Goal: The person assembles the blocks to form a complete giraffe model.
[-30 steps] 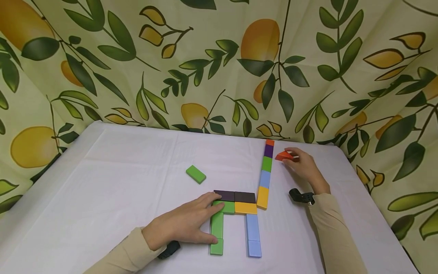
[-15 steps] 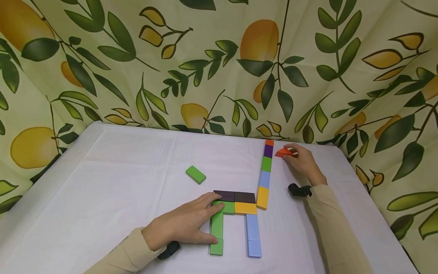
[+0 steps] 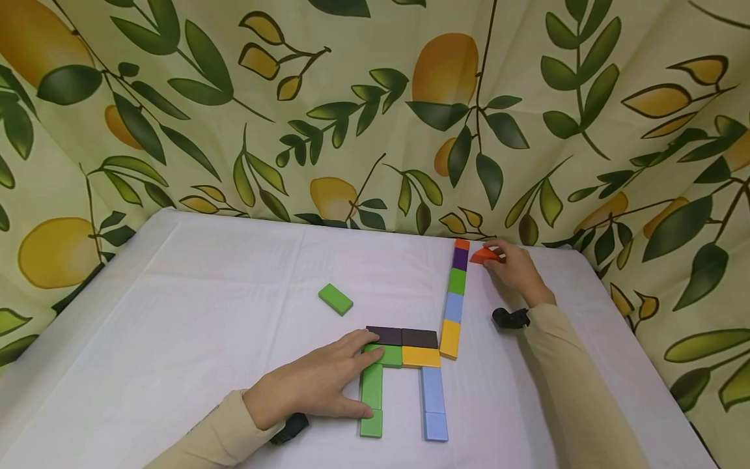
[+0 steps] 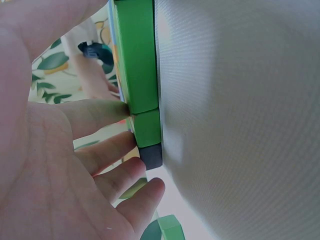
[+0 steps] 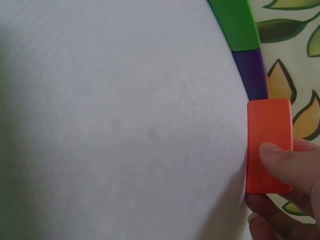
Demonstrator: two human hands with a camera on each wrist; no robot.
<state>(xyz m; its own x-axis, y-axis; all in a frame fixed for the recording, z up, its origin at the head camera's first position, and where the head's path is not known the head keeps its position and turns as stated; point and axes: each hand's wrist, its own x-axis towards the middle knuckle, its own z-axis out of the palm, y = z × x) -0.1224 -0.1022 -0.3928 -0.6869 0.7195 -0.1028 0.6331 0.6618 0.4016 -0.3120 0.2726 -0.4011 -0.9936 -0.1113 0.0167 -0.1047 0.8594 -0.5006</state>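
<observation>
My right hand [image 3: 518,270] pinches an orange-red triangular block [image 3: 482,255] just right of a straight row's far end. In the right wrist view the thumb lies on the block's rectangular face [image 5: 270,125], which overlaps the row's purple block [image 5: 251,74]. That row runs from a yellow block [image 3: 450,340] through light blue and green to purple and a small orange-red block [image 3: 462,243]. My left hand [image 3: 310,384] rests spread with relaxed fingers on the left edge of a flat block figure: dark blocks [image 3: 418,338] on top, green [image 3: 372,387] and light blue [image 3: 432,391] legs below.
A loose green block [image 3: 336,299] lies left of the row, beyond the figure. The white-covered table [image 3: 205,293] ends at a patterned curtain [image 3: 375,117] close behind the row's far end. Black wrist devices [image 3: 511,318] sit at both cuffs.
My right hand has moved slightly away from me, carrying the triangular block closer to the row's far end. The left hand and laid blocks have not moved.
</observation>
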